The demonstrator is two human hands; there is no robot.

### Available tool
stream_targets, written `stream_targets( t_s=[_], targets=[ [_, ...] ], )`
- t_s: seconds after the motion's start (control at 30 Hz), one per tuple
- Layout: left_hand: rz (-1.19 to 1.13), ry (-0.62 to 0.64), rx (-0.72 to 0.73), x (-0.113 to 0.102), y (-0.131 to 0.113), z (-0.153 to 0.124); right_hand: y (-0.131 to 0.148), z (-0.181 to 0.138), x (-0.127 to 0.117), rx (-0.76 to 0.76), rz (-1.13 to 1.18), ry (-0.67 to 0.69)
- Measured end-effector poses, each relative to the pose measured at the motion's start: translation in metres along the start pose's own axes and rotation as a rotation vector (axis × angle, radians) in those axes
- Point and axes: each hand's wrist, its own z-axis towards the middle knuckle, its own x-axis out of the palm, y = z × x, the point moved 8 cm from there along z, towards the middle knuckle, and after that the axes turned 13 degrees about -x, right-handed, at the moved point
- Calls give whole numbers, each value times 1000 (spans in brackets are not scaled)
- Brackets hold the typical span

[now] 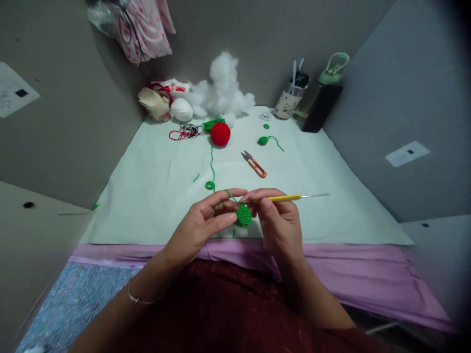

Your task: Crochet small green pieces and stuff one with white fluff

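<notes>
My left hand (202,223) pinches a small green crocheted piece (243,215) between thumb and fingers, with green yarn (212,164) running over the index finger. My right hand (277,218) grips a yellow-handled crochet hook (290,198), its metal end pointing right and its tip at the green piece. The yarn leads away across the pale green mat (154,196) toward a red crocheted ball (220,134).
Orange snips (254,164) lie beyond my hands. Small green crocheted bits (263,140) sit farther back. White stuffing (222,90), a white ball (181,110), a pen cup (290,100) and a dark bottle (326,100) line the rear. Grey partition walls close in both sides.
</notes>
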Motion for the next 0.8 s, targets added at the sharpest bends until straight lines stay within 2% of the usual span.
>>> stream_targets(
  t_s=[0.17,0.4,0.57,0.8],
  targets=[
    [110,-58,-43,-8,0,-1,-3,2,3,116,179,-26],
    [199,-129,6,-5,-10,-6,-2,3,4,110,203,29],
    [230,-132,18,-6,-10,-7,6,4,3,15,129,119],
    [277,-192,39,-8,-10,-8,37,0,9,-270,-220,253]
  ],
)
